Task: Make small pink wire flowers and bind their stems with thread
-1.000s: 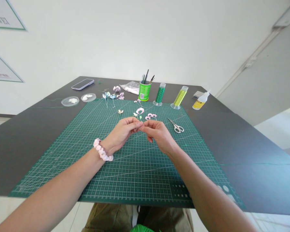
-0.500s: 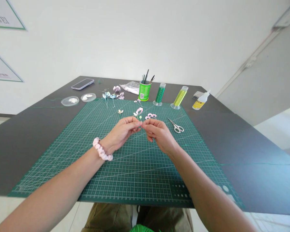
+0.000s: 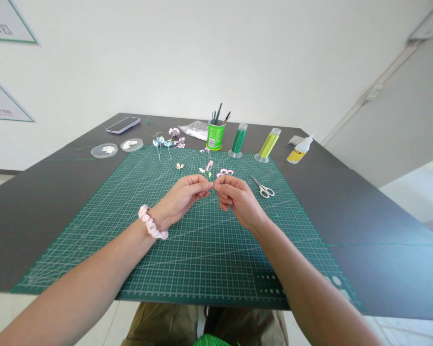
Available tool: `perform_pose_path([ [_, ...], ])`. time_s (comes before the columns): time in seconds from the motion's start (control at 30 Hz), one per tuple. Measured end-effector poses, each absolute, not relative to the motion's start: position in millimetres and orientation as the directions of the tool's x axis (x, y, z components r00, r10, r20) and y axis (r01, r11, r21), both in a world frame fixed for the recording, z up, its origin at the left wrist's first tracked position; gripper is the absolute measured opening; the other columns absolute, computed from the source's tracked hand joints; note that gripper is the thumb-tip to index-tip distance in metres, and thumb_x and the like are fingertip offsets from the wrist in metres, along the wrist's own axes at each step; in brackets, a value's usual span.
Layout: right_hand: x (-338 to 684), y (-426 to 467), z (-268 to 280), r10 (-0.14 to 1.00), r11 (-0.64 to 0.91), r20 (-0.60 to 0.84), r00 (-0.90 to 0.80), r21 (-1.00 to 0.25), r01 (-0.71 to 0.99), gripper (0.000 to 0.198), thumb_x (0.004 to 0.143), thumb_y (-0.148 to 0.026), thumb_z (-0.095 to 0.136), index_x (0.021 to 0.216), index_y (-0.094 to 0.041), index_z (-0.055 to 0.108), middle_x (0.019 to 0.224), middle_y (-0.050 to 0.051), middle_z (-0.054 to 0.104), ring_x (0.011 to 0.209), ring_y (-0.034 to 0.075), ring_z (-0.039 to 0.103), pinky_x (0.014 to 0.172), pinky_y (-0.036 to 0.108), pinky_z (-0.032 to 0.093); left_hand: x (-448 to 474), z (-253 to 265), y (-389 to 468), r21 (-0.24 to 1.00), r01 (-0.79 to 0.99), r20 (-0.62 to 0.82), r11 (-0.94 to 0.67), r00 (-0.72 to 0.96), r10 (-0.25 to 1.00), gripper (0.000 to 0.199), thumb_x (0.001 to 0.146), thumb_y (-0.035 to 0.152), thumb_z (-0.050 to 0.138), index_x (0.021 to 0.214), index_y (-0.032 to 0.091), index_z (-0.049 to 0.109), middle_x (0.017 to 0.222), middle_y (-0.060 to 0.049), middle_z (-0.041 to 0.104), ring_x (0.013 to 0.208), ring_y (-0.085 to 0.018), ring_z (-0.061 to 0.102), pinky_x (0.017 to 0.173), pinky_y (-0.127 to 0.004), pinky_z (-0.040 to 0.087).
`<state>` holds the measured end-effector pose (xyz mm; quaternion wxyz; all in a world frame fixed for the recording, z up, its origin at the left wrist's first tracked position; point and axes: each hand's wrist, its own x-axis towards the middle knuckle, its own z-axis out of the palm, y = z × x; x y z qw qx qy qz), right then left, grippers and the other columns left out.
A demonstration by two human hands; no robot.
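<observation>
My left hand (image 3: 192,191), with a pink scrunchie (image 3: 152,223) on its wrist, is closed in a pinch on the thin stems of a small flower sprig. Above the fingertips rises the sprig's pink petal loop (image 3: 210,166), beside a whitish bud (image 3: 202,170) and a pale green leaf (image 3: 210,174). Level with it, my right hand (image 3: 234,193) pinches thumb and forefinger together, a small gap from the left fingertips. What lies in that pinch is too fine to see. Just behind the right hand, pink flower loops (image 3: 225,172) lie on the green cutting mat (image 3: 202,259).
White-handled scissors (image 3: 264,189) lie right of my hands. Behind stand a green tin (image 3: 215,135) of tools, green thread (image 3: 239,140), yellow-green thread (image 3: 269,145) and a glue bottle (image 3: 299,150). Blue flowers (image 3: 162,142), shallow dishes (image 3: 104,150) and a phone (image 3: 123,125) are left.
The pink petal loop has turned and now shows a narrower side. My right fingertips have drawn slightly right, away from the left ones. The left hand has hardly moved.
</observation>
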<state>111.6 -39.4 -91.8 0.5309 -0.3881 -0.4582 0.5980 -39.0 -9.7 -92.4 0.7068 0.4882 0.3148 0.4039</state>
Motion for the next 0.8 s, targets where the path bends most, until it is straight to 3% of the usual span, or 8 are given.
perform_pose_path([
  [0.33,110.3,-40.9,-89.9,0.99,-0.017,0.028,-0.138,-0.948,-0.316,0.029,0.066,-0.03,0.072,0.054,-0.02,0.048,0.045,-0.01,0.037,0.04,0.005,0.027,0.037,0.02,0.03,-39.0,-89.8,-11.5,0.944,-0.255,-0.067,0.211,0.48,0.875,0.027,0.067,0.027,0.077,0.056,0.016,0.055,0.057,0.004,0.048,0.062,-0.011,0.044,0.069,-0.027,0.036],
  [0.8,111.1,-41.8,-88.5,0.986,-0.06,0.004,-0.164,-0.921,-0.384,0.03,0.068,-0.027,0.071,0.054,-0.02,0.046,0.046,-0.01,0.035,0.04,0.004,0.025,0.038,0.019,0.028,-39.8,-90.8,-11.4,0.94,-0.242,-0.087,0.241,0.512,0.855,0.023,0.067,0.027,0.078,0.059,0.016,0.06,0.059,0.003,0.05,0.063,-0.011,0.045,0.068,-0.027,0.036],
])
